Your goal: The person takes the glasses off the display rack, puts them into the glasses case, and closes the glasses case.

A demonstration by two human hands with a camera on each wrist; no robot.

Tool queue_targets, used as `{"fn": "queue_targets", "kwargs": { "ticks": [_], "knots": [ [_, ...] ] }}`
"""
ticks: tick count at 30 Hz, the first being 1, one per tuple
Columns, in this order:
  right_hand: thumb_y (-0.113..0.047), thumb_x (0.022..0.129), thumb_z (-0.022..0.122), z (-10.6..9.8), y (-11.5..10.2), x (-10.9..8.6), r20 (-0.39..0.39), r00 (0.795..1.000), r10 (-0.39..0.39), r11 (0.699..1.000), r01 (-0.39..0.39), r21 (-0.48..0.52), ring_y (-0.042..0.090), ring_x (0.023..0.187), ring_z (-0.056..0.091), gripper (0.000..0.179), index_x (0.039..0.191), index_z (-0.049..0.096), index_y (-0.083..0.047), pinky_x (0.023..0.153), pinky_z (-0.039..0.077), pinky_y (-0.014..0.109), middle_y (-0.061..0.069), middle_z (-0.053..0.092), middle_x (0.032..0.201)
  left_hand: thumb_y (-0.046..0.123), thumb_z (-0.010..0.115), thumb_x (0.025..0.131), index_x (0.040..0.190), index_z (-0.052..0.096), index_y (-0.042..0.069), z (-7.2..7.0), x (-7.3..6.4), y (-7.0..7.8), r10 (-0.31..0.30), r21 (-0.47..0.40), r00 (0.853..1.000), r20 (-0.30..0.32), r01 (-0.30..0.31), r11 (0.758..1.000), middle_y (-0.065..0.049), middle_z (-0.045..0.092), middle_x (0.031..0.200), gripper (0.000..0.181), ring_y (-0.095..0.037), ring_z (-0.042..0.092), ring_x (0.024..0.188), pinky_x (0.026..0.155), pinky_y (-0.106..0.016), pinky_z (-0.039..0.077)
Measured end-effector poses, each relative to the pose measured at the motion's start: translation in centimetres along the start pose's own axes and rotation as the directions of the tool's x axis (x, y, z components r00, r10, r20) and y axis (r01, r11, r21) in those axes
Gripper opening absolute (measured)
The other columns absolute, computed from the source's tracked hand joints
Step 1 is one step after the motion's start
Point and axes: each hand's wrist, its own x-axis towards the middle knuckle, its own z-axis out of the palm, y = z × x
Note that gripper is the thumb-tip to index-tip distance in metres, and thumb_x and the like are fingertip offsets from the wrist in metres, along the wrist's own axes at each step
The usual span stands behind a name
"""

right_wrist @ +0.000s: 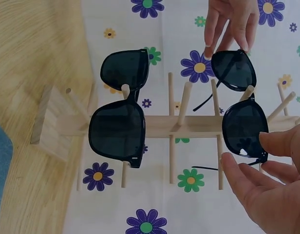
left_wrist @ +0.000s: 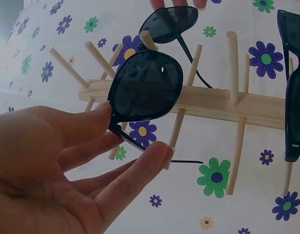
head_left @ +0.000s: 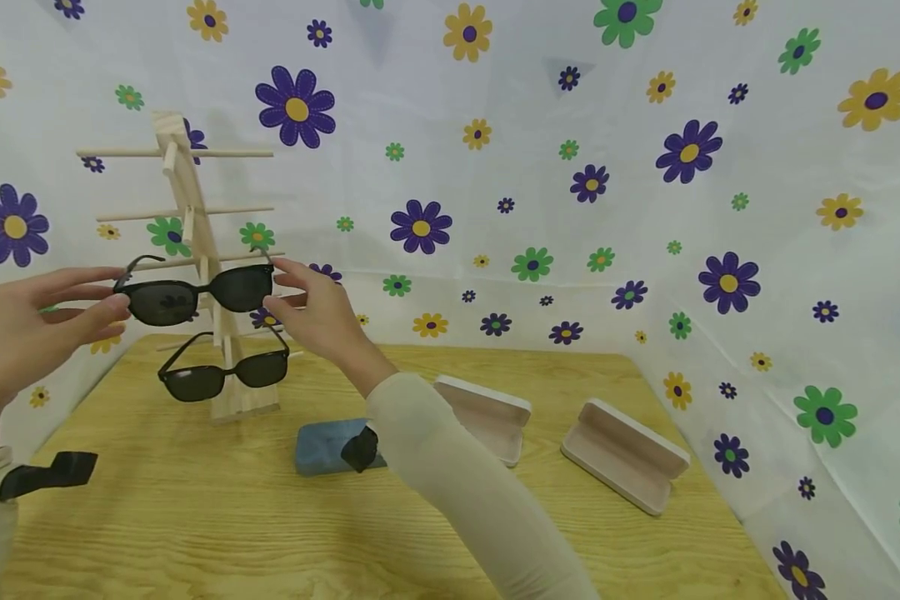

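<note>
Between my two hands is a pair of black sunglasses (head_left: 163,305), held level with its lenses facing me and its arms pointing back toward a wooden display stand (head_left: 204,237). My left hand (head_left: 41,325) pinches the left hinge end, thumb at the frame edge. At the opposite end, my right hand (head_left: 324,315) pinches the frame corner between thumb and fingers. In the right wrist view, a short peg (right_wrist: 247,92) of the stand meets the bridge of the held pair (right_wrist: 245,129). A second pair of sunglasses (head_left: 262,371) hangs lower on the stand.
Bare pegs (head_left: 236,153) stick out of the stand's upper part. On the wooden table (head_left: 195,517) lie a blue glasses case (head_left: 322,446), partly behind my right sleeve, and two open pale cases, one (head_left: 487,417) near my forearm, another (head_left: 622,462) farther right. A flowered cloth (head_left: 510,108) hangs behind.
</note>
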Motion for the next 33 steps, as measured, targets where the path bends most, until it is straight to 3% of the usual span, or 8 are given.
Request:
{"fn": "queue_targets", "kwargs": {
  "ticks": [2,4,9,12,19,25,29,33],
  "knots": [
    [-0.022,0.095,0.059,-0.1,-0.2,-0.1,0.002,1.0,0.013,1.0,-0.013,0.011,0.012,0.107,0.066,0.053,0.145,0.041,-0.023,0.075,0.052,0.014,-0.003,0.054,0.14,0.042,0.049,0.096,0.148,0.036,0.015,0.1,0.0,0.4,-0.011,-0.003,1.0,0.003,0.011,1.0,-0.035,0.047,0.133,0.059,0.027,0.045,0.066,0.065,-0.019,0.053],
    [-0.022,0.095,0.06,-0.1,-0.4,-0.1,0.005,1.0,0.02,1.0,-0.021,0.022,0.009,0.107,0.065,0.053,0.144,0.042,-0.023,0.075,0.052,0.013,-0.008,0.052,0.141,0.042,0.048,0.097,0.146,0.039,0.015,0.3,-0.1,0.6,-0.021,-0.017,1.0,-0.013,0.021,1.0,-0.012,0.059,0.127,0.057,0.027,0.047,0.066,0.056,-0.005,0.038],
    [-0.023,0.094,0.061,-0.2,-0.9,-0.3,0.003,1.0,0.02,0.999,-0.02,0.031,0.004,0.104,0.066,0.052,0.143,0.044,-0.025,0.076,0.051,0.012,-0.012,0.052,0.14,0.04,0.046,0.098,0.142,0.046,0.012,0.5,-0.5,1.0,-0.023,-0.039,0.995,-0.1,0.019,0.999,0.003,0.061,0.121,0.051,0.029,0.048,0.066,0.057,-0.005,0.038],
    [-0.023,0.094,0.061,-0.3,-1.1,-0.6,0.002,1.0,0.013,0.999,-0.013,0.046,0.005,0.104,0.066,0.052,0.143,0.044,-0.026,0.078,0.051,0.013,-0.012,0.052,0.14,0.034,0.043,0.1,0.139,0.048,0.006,0.5,-0.8,1.6,-0.001,-0.054,0.99,-0.144,-0.007,0.999,-0.019,0.054,0.133,0.048,0.03,0.047,0.065,0.06,0.0,0.038],
    [-0.023,0.093,0.061,-1.2,-1.5,-1.7,-0.014,0.999,-0.035,0.996,0.036,0.084,0.007,0.104,0.067,0.05,0.142,0.047,-0.024,0.081,0.051,0.013,-0.007,0.054,0.14,0.03,0.047,0.099,0.135,0.054,0.007,0.1,-1.9,2.8,0.002,-0.156,0.986,-0.165,-0.028,0.987,0.029,0.048,0.106,0.042,0.025,0.054,0.068,0.098,-0.014,0.042],
    [-0.022,0.093,0.063,-1.9,-1.8,-2.7,-0.059,0.998,-0.038,0.992,0.045,0.119,0.006,0.101,0.067,0.048,0.139,0.05,-0.022,0.082,0.051,0.014,-0.005,0.058,0.136,0.013,0.057,0.095,0.119,0.065,0.011,-0.3,-2.7,4.5,0.095,-0.272,0.977,-0.192,-0.146,0.951,0.034,0.055,0.097,0.026,0.014,0.063,0.064,0.069,0.003,0.041],
    [-0.022,0.092,0.063,-2.1,-1.7,-3.5,-0.092,0.995,-0.044,0.989,0.056,0.136,0.004,0.098,0.067,0.046,0.138,0.052,-0.022,0.083,0.051,0.014,-0.004,0.06,0.133,0.016,0.059,0.094,0.114,0.066,0.018,-0.6,-3.7,5.8,0.079,-0.25,0.983,-0.165,-0.119,0.961,0.035,0.053,0.096,0.021,0.015,0.062,0.063,0.071,0.003,0.04],
    [-0.021,0.092,0.064,-2.5,-1.4,-4.3,-0.119,0.992,-0.052,0.98,0.073,0.187,0.003,0.098,0.066,0.045,0.136,0.054,-0.021,0.084,0.051,0.015,-0.003,0.062,0.131,0.013,0.061,0.092,0.115,0.067,0.016,-0.3,-3.7,4.9,0.099,-0.257,0.983,-0.154,-0.137,0.957,0.031,0.057,0.099,0.023,0.013,0.064,0.065,0.074,0.003,0.041]
  ]
}}
